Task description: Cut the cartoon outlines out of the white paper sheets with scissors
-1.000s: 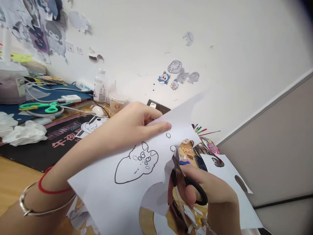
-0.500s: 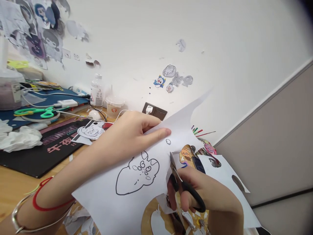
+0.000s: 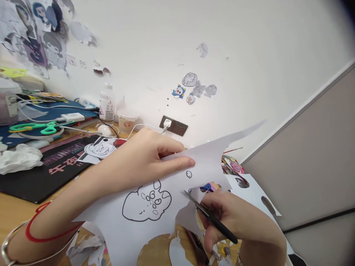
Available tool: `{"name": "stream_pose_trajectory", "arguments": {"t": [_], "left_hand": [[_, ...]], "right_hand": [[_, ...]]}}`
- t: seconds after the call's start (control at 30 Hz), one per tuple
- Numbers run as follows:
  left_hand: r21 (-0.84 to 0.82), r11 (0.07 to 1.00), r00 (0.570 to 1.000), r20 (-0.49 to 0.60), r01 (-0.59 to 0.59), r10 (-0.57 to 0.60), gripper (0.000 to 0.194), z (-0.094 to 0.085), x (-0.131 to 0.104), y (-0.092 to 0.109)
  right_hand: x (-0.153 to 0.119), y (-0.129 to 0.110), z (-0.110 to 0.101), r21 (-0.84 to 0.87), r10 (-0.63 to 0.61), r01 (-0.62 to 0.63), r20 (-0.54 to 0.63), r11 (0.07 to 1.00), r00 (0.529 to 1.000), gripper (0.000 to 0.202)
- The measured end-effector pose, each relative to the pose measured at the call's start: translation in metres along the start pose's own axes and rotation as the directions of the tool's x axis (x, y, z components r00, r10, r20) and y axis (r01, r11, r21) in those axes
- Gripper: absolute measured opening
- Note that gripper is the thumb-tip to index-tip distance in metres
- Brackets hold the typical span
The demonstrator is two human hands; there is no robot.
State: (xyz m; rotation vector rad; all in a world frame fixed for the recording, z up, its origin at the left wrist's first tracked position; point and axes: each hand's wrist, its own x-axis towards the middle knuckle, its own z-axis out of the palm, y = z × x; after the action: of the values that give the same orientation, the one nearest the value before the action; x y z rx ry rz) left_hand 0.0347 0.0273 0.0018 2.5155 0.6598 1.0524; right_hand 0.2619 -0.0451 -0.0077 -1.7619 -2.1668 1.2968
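My left hand pinches the upper edge of a white paper sheet, thumb on top and fingers behind. Black outline drawings show on the sheet: a large rounded figure and a small shape near my thumb. Black-handled scissors are held in my right hand. Their blades point up and left at the sheet's cut edge, just below the small shape. A curled strip of the paper rises to the right.
Paper scraps lie on the wooden table below. At left are a black board, crumpled tissue, green scissors, a bottle and a lidded cup. A cut white sheet lies at right.
The sheet has tilted, its upper right strip swinging down and right. The scissors have moved slightly left and lie flatter, with their blades lower on the paper.
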Motion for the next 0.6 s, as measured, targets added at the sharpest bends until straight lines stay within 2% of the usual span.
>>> {"name": "stream_pose_trajectory", "arguments": {"t": [0.13,0.23,0.33,0.4,0.47,0.6], "left_hand": [[-0.010,0.999,0.998,0.047,-0.047,0.048,0.035,0.000,-0.001,0.001],[0.011,0.998,0.998,0.031,-0.058,0.057,0.033,0.000,-0.001,0.001],[0.053,0.998,0.999,-0.020,-0.038,0.039,0.036,0.001,-0.001,0.000],[0.058,0.997,0.997,-0.057,-0.055,0.058,0.035,0.001,-0.001,0.001],[0.059,0.994,0.991,-0.095,-0.089,0.094,0.034,0.000,0.000,0.002],[0.079,0.991,0.985,-0.133,-0.104,0.114,0.034,-0.001,-0.001,0.003]], "right_hand": [[-0.009,-0.007,0.005,-0.061,-0.009,0.003,-0.099,0.998,0.995,0.041],[-0.014,-0.010,0.012,-0.144,0.054,-0.079,-0.173,0.986,0.983,0.044],[-0.017,-0.011,0.019,-0.279,0.140,-0.247,-0.353,0.928,0.925,0.052],[-0.019,-0.013,0.023,-0.298,0.173,-0.319,-0.426,0.900,0.888,0.054],[-0.020,-0.017,0.025,-0.289,0.179,-0.331,-0.447,0.898,0.876,0.053],[-0.019,-0.024,0.026,-0.241,0.144,-0.270,-0.438,0.932,0.887,0.051]]}}
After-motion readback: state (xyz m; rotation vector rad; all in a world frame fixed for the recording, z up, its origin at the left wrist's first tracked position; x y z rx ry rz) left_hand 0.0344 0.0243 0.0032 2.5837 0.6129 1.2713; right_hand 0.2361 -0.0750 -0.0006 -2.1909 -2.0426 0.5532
